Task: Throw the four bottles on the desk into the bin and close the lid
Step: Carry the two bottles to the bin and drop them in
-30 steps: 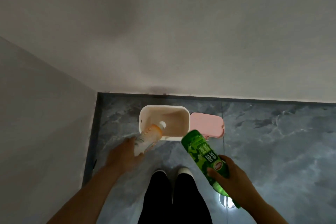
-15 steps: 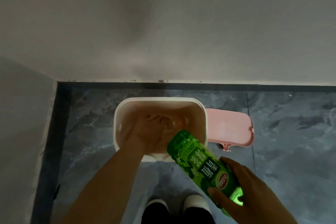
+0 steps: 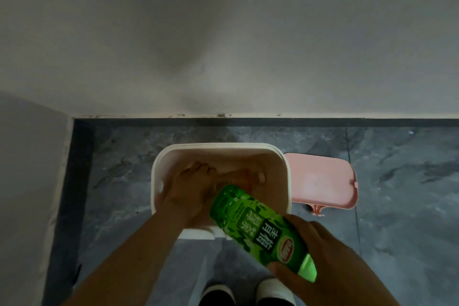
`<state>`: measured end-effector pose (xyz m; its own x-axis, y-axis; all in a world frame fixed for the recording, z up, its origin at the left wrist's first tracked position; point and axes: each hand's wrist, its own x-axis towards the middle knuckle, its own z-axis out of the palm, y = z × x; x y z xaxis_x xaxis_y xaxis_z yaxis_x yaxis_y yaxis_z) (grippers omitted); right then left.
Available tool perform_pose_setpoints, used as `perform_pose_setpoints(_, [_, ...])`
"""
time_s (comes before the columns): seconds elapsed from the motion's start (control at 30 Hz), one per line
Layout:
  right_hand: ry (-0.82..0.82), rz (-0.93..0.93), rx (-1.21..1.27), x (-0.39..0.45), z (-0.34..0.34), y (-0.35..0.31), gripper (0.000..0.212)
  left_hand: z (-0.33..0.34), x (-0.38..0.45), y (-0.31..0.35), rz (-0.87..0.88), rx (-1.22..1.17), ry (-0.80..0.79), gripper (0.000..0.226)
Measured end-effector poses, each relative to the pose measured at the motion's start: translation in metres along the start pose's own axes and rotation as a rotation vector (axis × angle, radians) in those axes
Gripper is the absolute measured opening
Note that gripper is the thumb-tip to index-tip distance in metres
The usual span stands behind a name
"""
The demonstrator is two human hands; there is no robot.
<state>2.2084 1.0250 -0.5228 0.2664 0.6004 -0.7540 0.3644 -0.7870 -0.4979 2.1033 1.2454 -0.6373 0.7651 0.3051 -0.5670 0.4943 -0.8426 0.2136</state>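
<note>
A white bin [image 3: 156, 169] stands open on the floor against the wall. Its pink lid [image 3: 320, 181] is swung out flat to the right. My left hand [image 3: 191, 191] reaches down inside the bin with its fingers spread. A blurred orange bottle [image 3: 238, 177] with a white cap lies in the bin just right of those fingers, with no grip on it that I can see. My right hand [image 3: 325, 253] is closed around the lower part of a green tea bottle [image 3: 250, 218]. This bottle slants up and left, and its top end hangs over the bin's near right rim.
A pale wall runs behind the bin, and a pale panel [image 3: 29, 181] stands at the left. The floor is dark grey marble tile [image 3: 402, 194]. My two white shoes [image 3: 216, 293] stand just in front of the bin.
My left hand carried the orange bottle from above the rim down into the bin, and its fingers have spread. My view has come closer. My right hand brought the green bottle over the rim.
</note>
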Motion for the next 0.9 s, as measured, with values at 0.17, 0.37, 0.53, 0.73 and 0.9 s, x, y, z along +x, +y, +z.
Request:
perform_pose_setpoints(0.17, [0.081, -0.066, -0.245, 0.026, -0.007, -0.03, 0.072, -0.021, -0.045, -0.013, -0.11, -0.343, 0.137, 0.034])
perform_pose_setpoints(0.37, [-0.003, -0.088, -0.569, 0.102, 0.006, -0.05, 0.067, -0.037, -0.083, -0.015, -0.11, -0.382, 0.319, 0.035])
perform_pose_setpoints(0.53, [-0.036, -0.034, -0.649, 0.145, 0.038, -0.046, 0.059, -0.027, -0.083, -0.013, -0.111, -0.367, 0.338, 0.037])
perform_pose_setpoints(0.73, [-0.074, -0.048, -0.675, 0.154, 0.049, -0.038, 0.071, -0.02, -0.086, -0.014, -0.13, -0.387, 0.353, 0.034])
perform_pose_setpoints(0.9, [-0.065, -0.045, -0.51, 0.124, 0.039, -0.049, 0.056, -0.031, -0.1, -0.014, -0.236, -0.506, 0.38, 0.025])
